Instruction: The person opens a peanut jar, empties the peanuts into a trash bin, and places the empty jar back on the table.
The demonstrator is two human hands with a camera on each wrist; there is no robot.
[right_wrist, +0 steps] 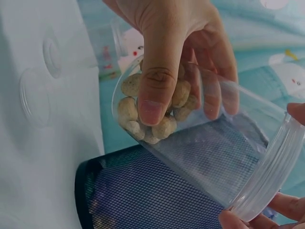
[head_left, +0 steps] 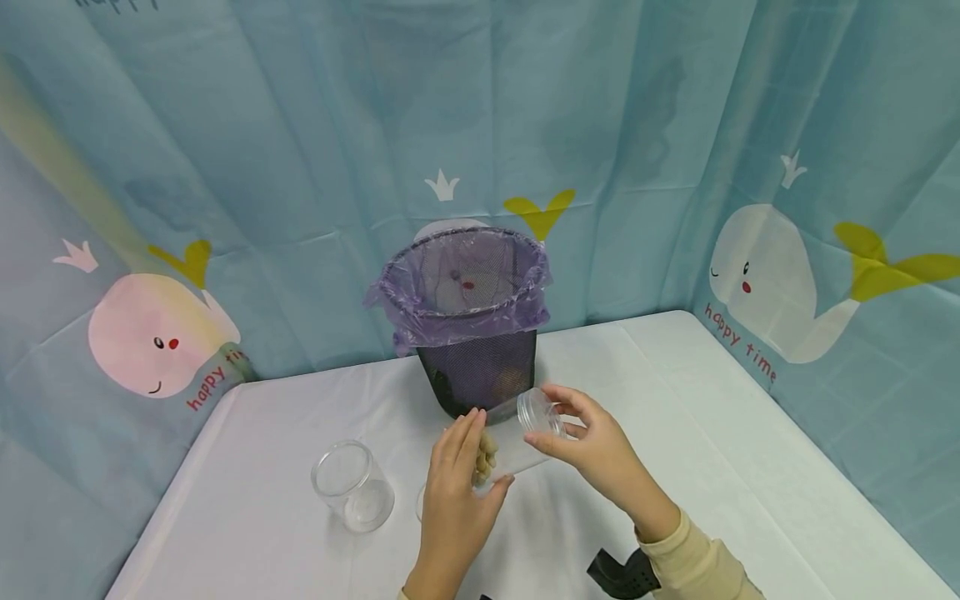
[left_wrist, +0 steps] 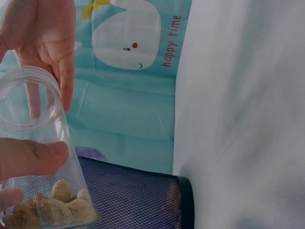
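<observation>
A clear plastic jar (head_left: pixel 512 443) lies tilted between my two hands above the table. Tan, pebble-like lumps (right_wrist: pixel 164 126) are gathered at its base end. My left hand (head_left: pixel 454 487) grips that base end, its thumb pressed along the wall in the right wrist view. At the threaded mouth end, my right hand (head_left: pixel 600 446) holds the rim (right_wrist: pixel 267 174) between thumb and fingers. In the left wrist view the round mouth of the jar faces the camera, and the right fingers show behind it.
Behind the jar stands a black mesh bin (head_left: pixel 480 367) lined with a purple bag (head_left: pixel 465 329). A second clear jar (head_left: pixel 356 492) stands upright on the white table (head_left: pixel 247 500) at left. A clear ring-like lid (right_wrist: pixel 24 98) lies near it. Printed blue curtains (head_left: pixel 315 150) surround the table.
</observation>
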